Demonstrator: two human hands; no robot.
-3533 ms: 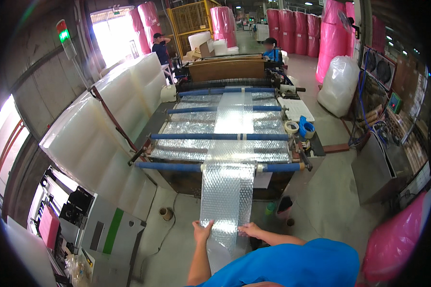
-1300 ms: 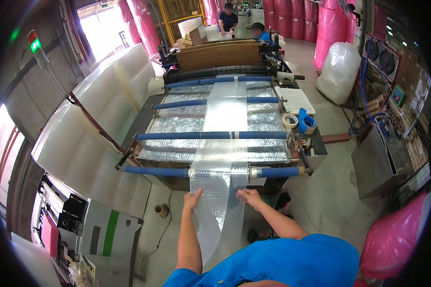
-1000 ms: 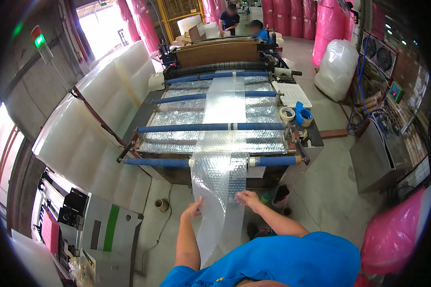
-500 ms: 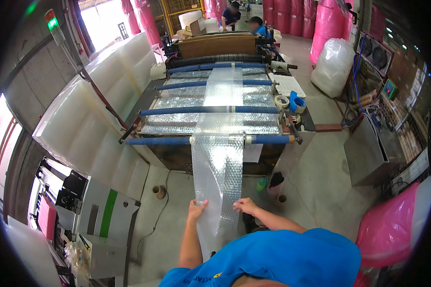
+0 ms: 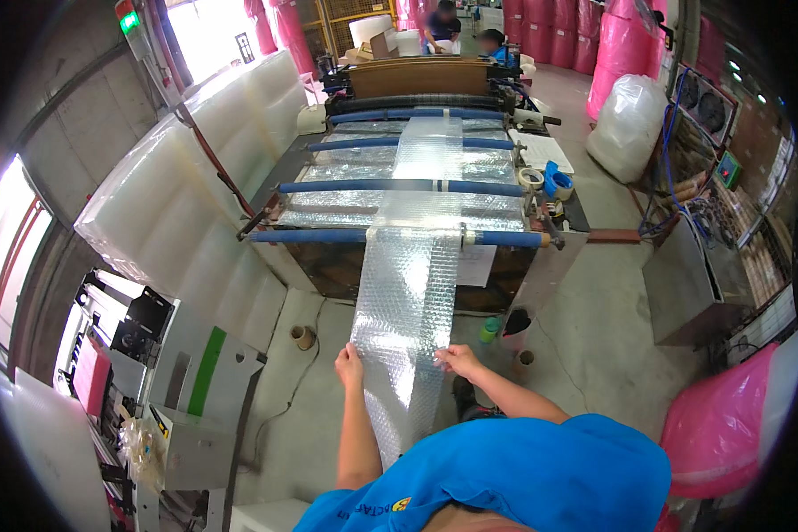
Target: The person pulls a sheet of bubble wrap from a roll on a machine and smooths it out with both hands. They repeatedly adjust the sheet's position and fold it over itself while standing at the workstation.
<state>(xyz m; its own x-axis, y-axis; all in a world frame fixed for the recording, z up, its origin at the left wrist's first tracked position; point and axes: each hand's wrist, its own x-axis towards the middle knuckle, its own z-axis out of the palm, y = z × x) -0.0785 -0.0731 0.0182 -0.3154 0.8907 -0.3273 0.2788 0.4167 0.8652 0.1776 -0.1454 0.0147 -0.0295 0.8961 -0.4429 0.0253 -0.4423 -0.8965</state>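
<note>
A long strip of clear bubble wrap (image 5: 405, 293) runs from the machine over its blue rollers and hangs down toward me. My left hand (image 5: 349, 363) is closed on the strip's left edge, fingers pinched together. At the right edge, my right hand (image 5: 457, 359) pinches the film at about the same height. Between my hands the strip is spread wide and shiny; its lower end drops past my blue shirt and is hidden. The front blue roller (image 5: 310, 237) carries the strip where it leaves the machine.
Tape rolls (image 5: 557, 182) lie at the machine's right side. Large wrapped white bales (image 5: 195, 168) stand along the left. A grey machine (image 5: 186, 381) is at lower left, a metal cabinet (image 5: 696, 284) at right. A green bottle (image 5: 489, 330) stands on the floor. Two people (image 5: 443, 27) are at the back.
My left hand has moved up and slightly left, and my right hand slightly up. The strip looks wider and flatter between them. The whole view has shifted a little.
</note>
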